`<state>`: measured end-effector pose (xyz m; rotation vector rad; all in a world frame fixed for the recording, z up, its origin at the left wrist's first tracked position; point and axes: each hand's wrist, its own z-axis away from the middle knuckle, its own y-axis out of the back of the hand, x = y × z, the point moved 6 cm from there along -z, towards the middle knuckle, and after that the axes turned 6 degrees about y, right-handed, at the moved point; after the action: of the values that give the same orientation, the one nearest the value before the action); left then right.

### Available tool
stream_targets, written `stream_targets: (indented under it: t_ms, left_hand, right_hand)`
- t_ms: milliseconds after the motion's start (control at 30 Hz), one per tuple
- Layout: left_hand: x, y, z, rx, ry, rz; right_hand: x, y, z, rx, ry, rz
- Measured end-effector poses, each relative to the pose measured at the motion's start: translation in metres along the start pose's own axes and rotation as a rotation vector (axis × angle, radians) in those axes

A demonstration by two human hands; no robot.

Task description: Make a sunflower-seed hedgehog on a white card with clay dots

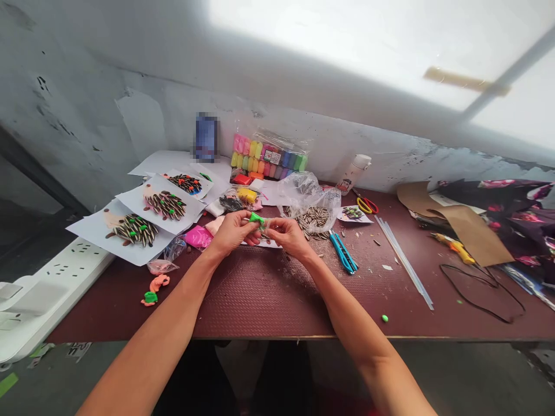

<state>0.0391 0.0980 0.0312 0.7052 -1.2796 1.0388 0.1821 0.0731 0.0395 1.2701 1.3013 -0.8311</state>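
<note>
The left hand (234, 228) is pinching a bright green lump of modelling clay (256, 218) just above the dark red wooden counter (260, 303). The right hand (288, 237) is pinching narrowly beside it, holding something too small to tell.

matt green clay (256, 218), rough maroon tabletop (255, 306)
</note>
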Motion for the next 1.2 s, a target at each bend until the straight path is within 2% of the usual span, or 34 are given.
stream_targets:
  t_ms: [233,500,700,967,1200]
  left_hand:
    - [0.007,-0.006,0.005,-0.064,-0.045,-0.056]
    - [0.013,-0.007,0.007,-0.064,-0.108,-0.069]
    - [0.016,-0.010,0.011,-0.108,-0.083,-0.050]
    - [0.012,-0.003,0.011,-0.130,-0.039,-0.064]
    - [0.011,-0.006,0.011,-0.146,-0.028,-0.073]
  right_hand:
    - [-0.007,0.000,0.002,-0.084,-0.051,-0.060]
    - [-0.012,-0.004,0.006,-0.167,-0.086,-0.180]
    - [-0.019,-0.005,0.008,-0.252,-0.096,-0.157]
    - [-0.020,-0.006,0.009,-0.280,-0.065,-0.094]
    - [-0.022,-0.003,0.009,-0.330,-0.058,-0.072]
